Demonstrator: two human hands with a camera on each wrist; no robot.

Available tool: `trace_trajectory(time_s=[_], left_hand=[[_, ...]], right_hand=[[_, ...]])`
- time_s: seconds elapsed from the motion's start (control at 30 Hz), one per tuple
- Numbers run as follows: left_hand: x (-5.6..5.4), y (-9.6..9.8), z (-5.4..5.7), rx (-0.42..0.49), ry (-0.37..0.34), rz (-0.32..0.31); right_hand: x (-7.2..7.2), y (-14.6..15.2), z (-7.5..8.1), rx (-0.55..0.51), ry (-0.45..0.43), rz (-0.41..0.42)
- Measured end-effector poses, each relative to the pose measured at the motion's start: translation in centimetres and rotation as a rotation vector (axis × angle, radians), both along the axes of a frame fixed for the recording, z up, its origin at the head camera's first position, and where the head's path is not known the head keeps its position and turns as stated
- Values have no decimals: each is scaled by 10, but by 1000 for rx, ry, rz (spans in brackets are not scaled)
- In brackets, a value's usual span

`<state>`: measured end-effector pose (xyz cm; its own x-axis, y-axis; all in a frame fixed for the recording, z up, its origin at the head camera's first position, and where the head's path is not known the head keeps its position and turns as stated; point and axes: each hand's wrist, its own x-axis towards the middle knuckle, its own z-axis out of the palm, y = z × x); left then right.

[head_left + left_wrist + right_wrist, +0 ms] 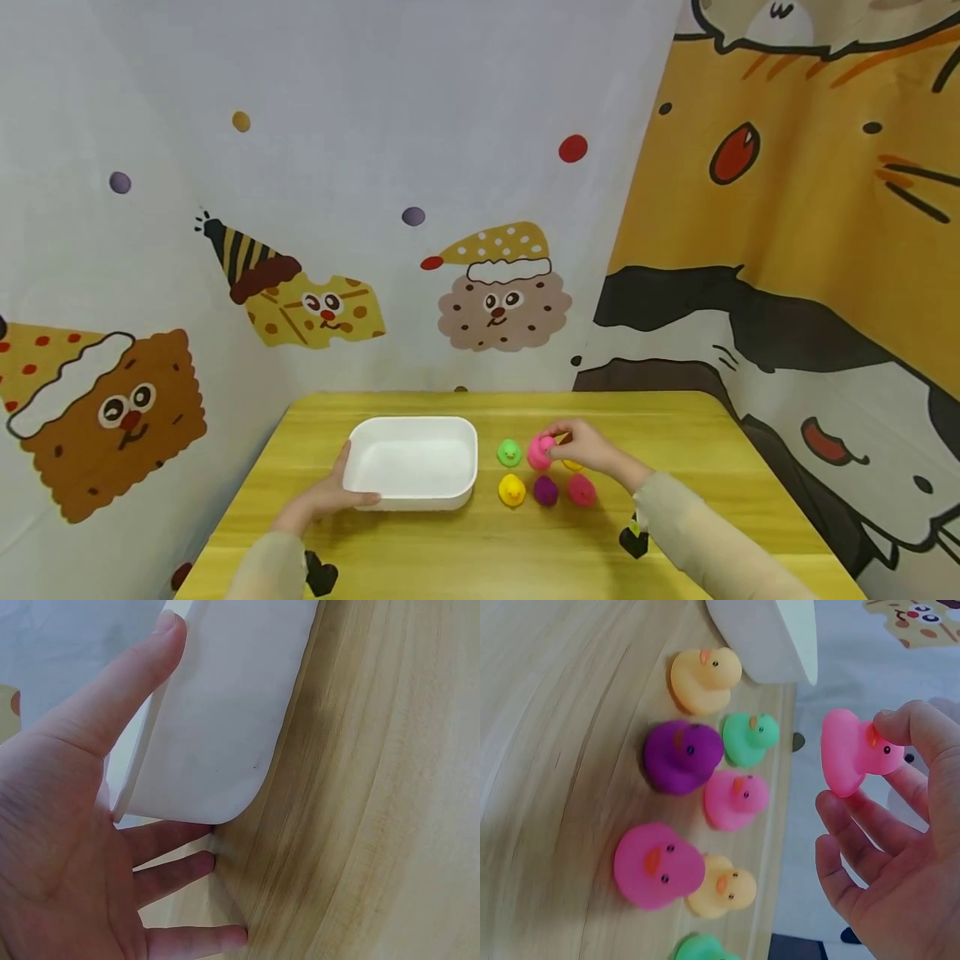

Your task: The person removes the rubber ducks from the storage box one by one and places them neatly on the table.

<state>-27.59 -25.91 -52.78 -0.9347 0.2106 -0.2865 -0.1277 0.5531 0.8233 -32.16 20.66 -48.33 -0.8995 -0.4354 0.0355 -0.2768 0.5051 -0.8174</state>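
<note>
My right hand (pixel 588 450) pinches a pink rubber duck (pixel 847 750) between thumb and fingertips, held up off the table. Below it several more rubber ducks stand on the tabletop: a yellow one (pixel 512 490), a purple one (pixel 546 491), a deep pink one (pixel 581 490), a green one (pixel 509 452), plus another pink duck (pixel 735 799) and a second yellow duck (pixel 724 887). My left hand (pixel 330 492) holds the near left corner of a white plastic tub (pixel 465 500), thumb along its front wall and the other fingers round its left side.
The tub stands on a yellowish wooden table (pixel 435 554), left of the ducks. Another green duck (pixel 705 949) is cut off by the lower edge of the right wrist view. A cartoon-printed curtain (pixel 480 125) hangs behind the table.
</note>
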Motion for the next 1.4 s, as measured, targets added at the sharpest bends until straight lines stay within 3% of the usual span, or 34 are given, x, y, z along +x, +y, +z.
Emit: trace_trajectory(time_s=[0.47, 0.73, 0.97, 1.17, 1.4], left_hand=[[-1, 1, 4, -31, -24, 7], [-2, 0, 5, -33, -29, 7], [1, 0, 5, -23, -47, 12], [5, 4, 6, -22, -30, 21], [3, 2, 5, -17, -27, 16]], right_hand=[[2, 28, 0, 28, -4, -106], [3, 44, -6, 36, -7, -150], [8, 56, -13, 43, -8, -139], [13, 66, -21, 51, -35, -193], [19, 79, -30, 83, 8, -192]])
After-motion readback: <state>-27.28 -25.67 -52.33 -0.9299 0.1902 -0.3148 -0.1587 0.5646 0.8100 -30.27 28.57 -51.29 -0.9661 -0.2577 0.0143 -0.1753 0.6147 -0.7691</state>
